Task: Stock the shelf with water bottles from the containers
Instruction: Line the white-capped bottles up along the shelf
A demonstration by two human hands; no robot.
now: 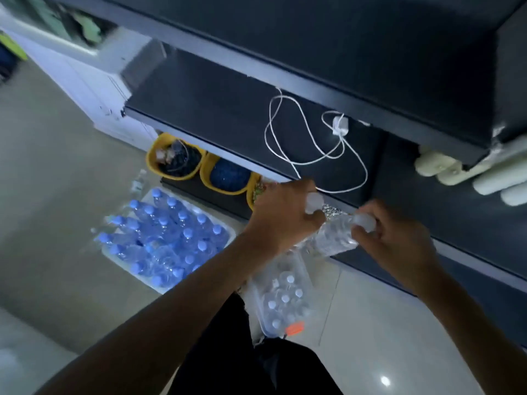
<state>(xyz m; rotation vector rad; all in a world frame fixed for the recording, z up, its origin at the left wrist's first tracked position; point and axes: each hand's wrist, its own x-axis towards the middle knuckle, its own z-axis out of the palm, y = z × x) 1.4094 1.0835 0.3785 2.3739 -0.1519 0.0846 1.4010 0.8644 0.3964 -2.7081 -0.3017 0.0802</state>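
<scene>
The fingers of the right hand (399,243) were curled round the neck of a water bottle (335,238), just under its white cap, with the clear body slanting down and to the left in front of the shelf (216,109). The left hand (282,216) pinched a second bottle (314,201) at its white cap; the body was hidden beneath the hand. Both bottles hung at the shelf's front edge and neither was set down yet. To do the placing well, each bottle probably needed turning upright before it went in. It should also be stood clear of the white cable (288,155) and charger plug (339,126) lying on the board, as a base landing on the cord would likely tip. On the floor below, a clear bin (256,303) held white-capped bottles (285,297) standing close together. To its left, a white tray (127,267) was packed with blue-capped bottles (171,235). Yellow baskets (151,155) sat under the shelf with dark contents too blurred to name.
</scene>
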